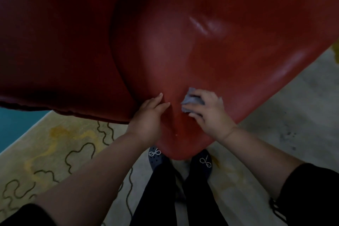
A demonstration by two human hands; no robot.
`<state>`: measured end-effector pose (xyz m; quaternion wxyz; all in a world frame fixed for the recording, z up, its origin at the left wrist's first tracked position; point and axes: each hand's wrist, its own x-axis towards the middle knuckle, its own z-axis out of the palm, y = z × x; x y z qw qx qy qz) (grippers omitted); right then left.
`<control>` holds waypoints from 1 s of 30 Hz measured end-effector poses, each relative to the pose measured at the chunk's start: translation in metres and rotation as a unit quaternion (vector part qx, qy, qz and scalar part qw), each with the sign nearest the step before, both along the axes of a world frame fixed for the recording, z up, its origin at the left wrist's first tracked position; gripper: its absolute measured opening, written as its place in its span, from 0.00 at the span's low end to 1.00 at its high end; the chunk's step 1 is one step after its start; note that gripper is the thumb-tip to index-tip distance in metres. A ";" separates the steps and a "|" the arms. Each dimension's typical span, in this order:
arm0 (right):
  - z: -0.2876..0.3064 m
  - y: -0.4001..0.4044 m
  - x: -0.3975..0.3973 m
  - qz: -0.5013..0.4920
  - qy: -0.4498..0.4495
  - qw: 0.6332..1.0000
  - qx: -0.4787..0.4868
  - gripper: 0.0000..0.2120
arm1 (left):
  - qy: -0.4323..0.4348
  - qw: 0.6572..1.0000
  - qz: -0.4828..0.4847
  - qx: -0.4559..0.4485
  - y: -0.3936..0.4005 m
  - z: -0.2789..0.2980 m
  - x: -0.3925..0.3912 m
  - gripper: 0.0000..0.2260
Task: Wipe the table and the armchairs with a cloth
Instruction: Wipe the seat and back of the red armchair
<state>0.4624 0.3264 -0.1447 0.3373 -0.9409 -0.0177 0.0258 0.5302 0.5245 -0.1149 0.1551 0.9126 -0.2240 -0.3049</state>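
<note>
Pinching a bunched grey cloth (192, 102) in the curled fingers of the right hand (207, 113) and pressing it on the red armchair (211, 51) near its front corner. Bracing alongside with the left hand (149, 115), fingers straight and together, flat on the leather just left of the cloth. Judged mid-wipe on the armchair; next, probably sweeping outward over the broad cushion beyond the fingertips. Rounded edge close below the wrists; patterned rug (60, 145) underneath; plenty of unwiped leather ahead.

Red armchair (211, 46) fills the front, open carpet (275, 115) right of it
</note>
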 end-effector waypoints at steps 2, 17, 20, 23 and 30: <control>-0.002 -0.003 0.001 0.023 0.011 1.000 -0.002 0.13 | -0.006 1.000 0.004 0.004 -0.002 0.000 -0.002 0.28; 0.015 -0.043 0.023 -0.107 0.061 0.992 -0.020 0.16 | 0.000 0.998 -0.004 0.064 -0.030 0.030 0.024 0.31; 0.041 -0.050 0.028 -0.147 0.051 0.988 0.008 0.18 | -0.005 0.998 0.004 0.064 -0.037 0.050 0.031 0.32; 0.071 -0.057 0.040 -0.164 0.046 0.984 0.047 0.18 | -0.008 0.998 0.017 0.063 -0.044 0.073 0.039 0.31; 0.154 -0.063 0.059 -0.251 0.036 0.959 0.125 0.19 | -0.039 0.997 0.029 0.063 -0.052 0.139 0.050 0.30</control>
